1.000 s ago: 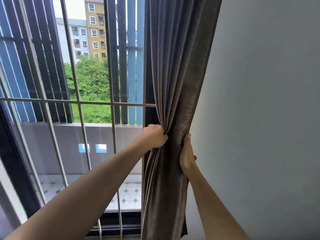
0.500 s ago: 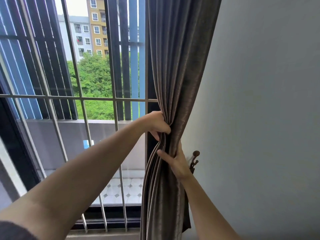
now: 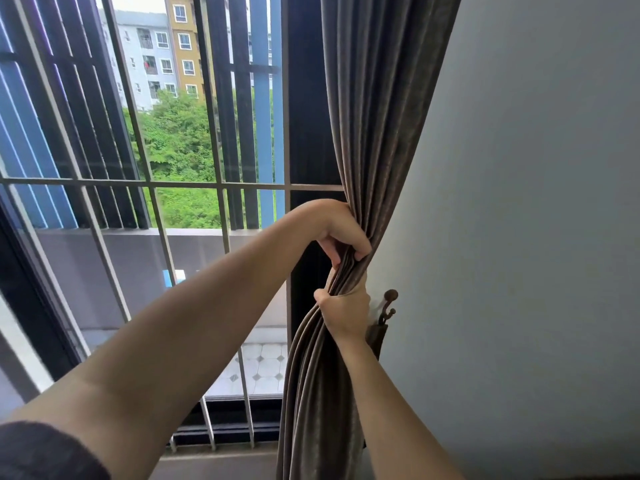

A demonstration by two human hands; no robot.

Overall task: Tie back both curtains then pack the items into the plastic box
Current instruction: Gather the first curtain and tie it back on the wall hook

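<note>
A grey-brown curtain (image 3: 377, 116) hangs at the right edge of the window, gathered into a tight bundle at waist height. My left hand (image 3: 341, 233) grips the bundle from the window side, fingers curled round the folds. Just below it my right hand (image 3: 344, 311) grips the same bundle, thumb on the front. A dark metal tie-back hook (image 3: 388, 308) sticks out of the wall right beside my right hand. A dark strip hangs under the hook; I cannot tell what it is. No plastic box or other items are in view.
A plain grey wall (image 3: 519, 237) fills the right half. Left of the curtain is a window with a pale metal grille (image 3: 221, 185) and a dark frame post (image 3: 308, 133). Beyond lie a balcony, trees and apartment blocks.
The curtain has been bunched tighter toward the wall. My right hand moved from behind the curtain's edge to a grip round the front, and the wall hook has come into view.
</note>
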